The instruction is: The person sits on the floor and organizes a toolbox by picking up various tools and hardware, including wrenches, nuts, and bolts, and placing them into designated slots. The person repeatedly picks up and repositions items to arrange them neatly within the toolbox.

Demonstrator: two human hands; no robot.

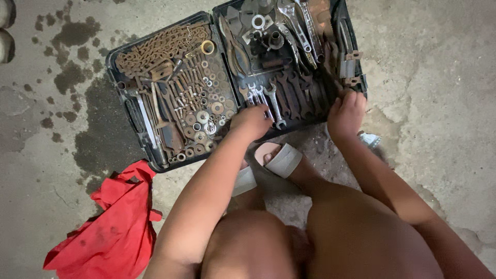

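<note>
An open black tool case [118, 76] lies on the concrete floor. Its left half holds a rusty chain [155, 49], bolts, nuts and washers. Its right half holds pliers and several wrenches [281, 98], some shiny, some rusty. My left hand [251, 122] rests at the near edge of the case, its fingers on the shiny wrenches; whether it grips one I cannot tell. My right hand [346, 113] reaches into the near right corner among the rusty wrenches, fingertips hidden.
A crumpled red cloth [111, 222] lies on the floor at lower left. Dark wet stains [77, 77] spread left of the case. My knees and a sandalled foot [279, 157] sit just in front of the case.
</note>
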